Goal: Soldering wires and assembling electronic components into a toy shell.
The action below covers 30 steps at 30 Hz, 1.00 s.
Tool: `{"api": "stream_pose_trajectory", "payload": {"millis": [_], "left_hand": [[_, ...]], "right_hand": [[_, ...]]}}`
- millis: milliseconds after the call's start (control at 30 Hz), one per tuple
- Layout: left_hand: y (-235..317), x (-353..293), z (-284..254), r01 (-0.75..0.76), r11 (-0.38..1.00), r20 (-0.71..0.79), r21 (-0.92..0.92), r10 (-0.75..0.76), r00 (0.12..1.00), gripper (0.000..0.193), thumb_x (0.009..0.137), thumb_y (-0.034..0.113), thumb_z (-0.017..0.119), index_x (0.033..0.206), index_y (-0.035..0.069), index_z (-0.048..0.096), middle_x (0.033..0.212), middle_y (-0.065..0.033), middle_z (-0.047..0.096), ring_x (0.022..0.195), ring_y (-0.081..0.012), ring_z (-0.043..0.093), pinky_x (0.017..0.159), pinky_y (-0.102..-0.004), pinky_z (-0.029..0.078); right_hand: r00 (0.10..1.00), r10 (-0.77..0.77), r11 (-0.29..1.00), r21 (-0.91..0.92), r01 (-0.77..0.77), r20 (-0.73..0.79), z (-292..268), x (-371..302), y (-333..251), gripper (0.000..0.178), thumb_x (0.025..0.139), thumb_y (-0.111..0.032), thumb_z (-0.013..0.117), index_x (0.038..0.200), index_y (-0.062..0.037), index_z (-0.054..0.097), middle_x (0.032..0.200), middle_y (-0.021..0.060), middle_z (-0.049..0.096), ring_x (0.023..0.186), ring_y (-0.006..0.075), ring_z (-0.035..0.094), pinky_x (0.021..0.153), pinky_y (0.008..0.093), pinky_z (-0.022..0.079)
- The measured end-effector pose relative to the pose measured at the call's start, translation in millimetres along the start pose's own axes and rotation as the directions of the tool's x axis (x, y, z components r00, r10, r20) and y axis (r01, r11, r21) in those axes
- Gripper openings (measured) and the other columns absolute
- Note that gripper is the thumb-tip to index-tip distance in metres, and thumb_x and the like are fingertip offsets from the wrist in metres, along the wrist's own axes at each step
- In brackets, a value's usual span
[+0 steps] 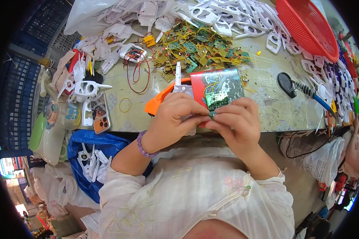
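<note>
My left hand (179, 113) and my right hand (239, 123) meet over the table's near edge, fingers pinched together. Between their tips is a small green circuit board (217, 100) with a yellow wire; its lower end is partly covered by my fingers. Behind the board lies a flat red and dark patterned box or booklet (231, 77). An orange plastic piece (159, 97) and a white plastic housing (178, 73) with a narrow upright stem sit just beyond my left hand, partly hidden by it.
Circuit boards with yellow wires (199, 46) are heaped at mid-table. White plastic shells (231, 18) pile up behind, beside a red basket (307, 28). A soldering iron (323, 102) rests at right. A phone (101, 115) and a blue bag (81, 147) of white parts are at left.
</note>
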<state>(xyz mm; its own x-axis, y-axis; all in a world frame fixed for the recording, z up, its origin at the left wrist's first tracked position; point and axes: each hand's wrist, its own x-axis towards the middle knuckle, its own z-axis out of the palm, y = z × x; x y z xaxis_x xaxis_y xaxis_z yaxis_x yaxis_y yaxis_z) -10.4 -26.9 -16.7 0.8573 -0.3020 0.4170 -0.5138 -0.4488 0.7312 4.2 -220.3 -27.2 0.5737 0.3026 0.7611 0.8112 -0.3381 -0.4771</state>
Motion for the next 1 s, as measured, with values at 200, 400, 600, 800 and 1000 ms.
{"api": "stream_pose_trajectory", "payload": {"millis": [200,400,600,800,1000], "left_hand": [[0,-1,2,0.122,0.975,-0.041,-0.186,-0.132,0.99,0.013,0.073,0.005,0.071,0.085,0.005,0.069,0.076,-0.0034,0.063,0.075,-0.0168,0.057,0.069,-0.0291,0.043],[2,0,2,0.236,0.932,-0.063,-0.275,-0.263,0.963,0.012,0.073,0.006,0.072,0.085,0.004,0.071,0.073,-0.003,0.06,0.072,-0.0132,0.056,0.066,-0.0252,0.043],[5,4,4,0.258,0.947,-0.055,-0.194,-0.273,0.96,0.012,0.07,0.006,0.073,0.081,0.004,0.071,0.072,-0.0031,0.06,0.067,-0.0132,0.055,0.065,-0.0252,0.042],[4,7,6,0.117,0.993,-0.102,-0.02,-0.119,0.988,0.015,0.067,0.008,0.074,0.082,0.009,0.07,0.071,-0.0013,0.06,0.069,-0.0163,0.056,0.069,-0.0305,0.04],[3,17,4,-0.246,0.89,-0.026,0.383,0.277,0.961,0.02,0.061,0.008,0.076,0.078,0.012,0.068,0.073,0.0028,0.059,0.072,-0.0169,0.056,0.071,-0.035,0.039]], "right_hand": [[0.976,0.209,0.952,-0.241,-0.188,0.066,-9,17,2,0.027,0.069,-0.018,0.075,0.091,-0.0071,0.063,0.088,0.0068,0.061,0.086,0.0265,0.054,0.078,0.0393,0.039],[0.964,0.193,0.97,-0.183,-0.16,0.181,-10,28,11,0.024,0.071,-0.012,0.07,0.094,-0.0087,0.064,0.095,0.005,0.061,0.093,0.0269,0.053,0.085,0.0408,0.038],[0.978,0.031,0.999,-0.049,-0.022,0.205,-17,24,7,0.021,0.068,-0.01,0.071,0.088,-0.0106,0.065,0.095,0.0033,0.06,0.093,0.0255,0.053,0.086,0.044,0.038],[0.993,-0.029,0.979,-0.2,0.051,0.114,-7,12,8,0.022,0.068,-0.011,0.071,0.088,-0.0095,0.062,0.092,0.0024,0.058,0.09,0.0244,0.052,0.083,0.0428,0.038],[0.997,0.054,0.989,-0.14,-0.045,0.059,-9,2,8,0.021,0.071,-0.011,0.071,0.09,-0.0081,0.062,0.093,0.005,0.058,0.092,0.0269,0.052,0.083,0.0426,0.039]]}}
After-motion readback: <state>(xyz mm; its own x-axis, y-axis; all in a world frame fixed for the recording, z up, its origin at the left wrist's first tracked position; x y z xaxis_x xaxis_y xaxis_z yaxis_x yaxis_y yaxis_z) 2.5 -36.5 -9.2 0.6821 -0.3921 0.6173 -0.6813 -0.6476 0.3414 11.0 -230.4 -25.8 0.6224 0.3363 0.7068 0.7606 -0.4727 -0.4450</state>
